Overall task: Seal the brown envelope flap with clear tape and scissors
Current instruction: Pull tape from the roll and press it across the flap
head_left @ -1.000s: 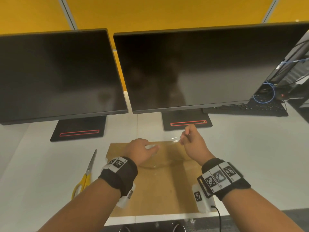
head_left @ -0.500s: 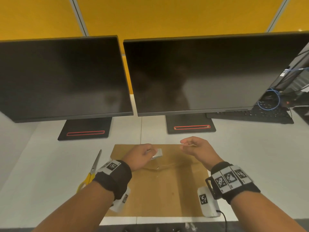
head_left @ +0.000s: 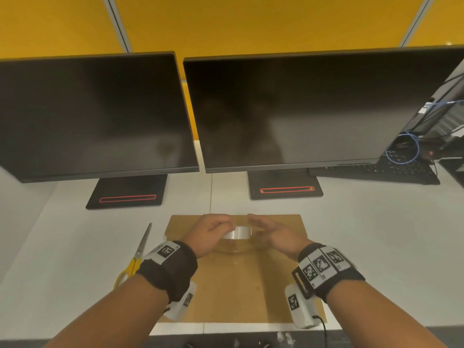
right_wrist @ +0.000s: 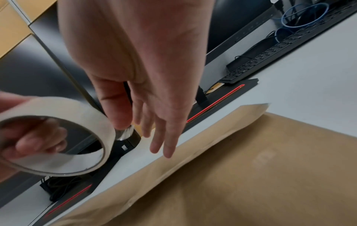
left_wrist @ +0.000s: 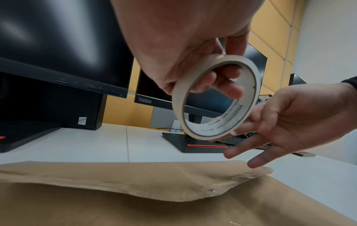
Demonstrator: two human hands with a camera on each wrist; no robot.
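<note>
Hands have come closer together than they were a moment ago: your right hand (head_left: 273, 234), which was apart and higher with its fingers pinched, is now just beside the tape roll (head_left: 237, 232) and its fingers are spread and nearly straight. Your left hand (head_left: 209, 232) keeps its grip on the roll, with fingers curled through the hole, as the left wrist view shows. In the right wrist view the right thumb (right_wrist: 117, 107) touches the outer face of the roll at a small shiny spot, which may be the loose end of the tape, but I cannot tell this for sure. So the right grip holds nothing firmly.

For the task this means, I think, that you are again searching for the tape end, and no strip is pulled out yet. Some clear tape seems already to lie on the flap near its tip, but the glare makes this uncertain.

The brown envelope (head_left: 238, 285) lies flat on the white tabletop (head_left: 376, 247), directly under both hands, with the flap (left_wrist: 135, 183) folded down but a little raised at the edge. The scissors (head_left: 136, 254) with yellow handles lie just beside the envelope on your left, untouched. Behind stand two dark monitors (head_left: 95, 114), a keyboard (head_left: 376, 172) with cables to the right, and a yellow wall (head_left: 251, 21).
</note>
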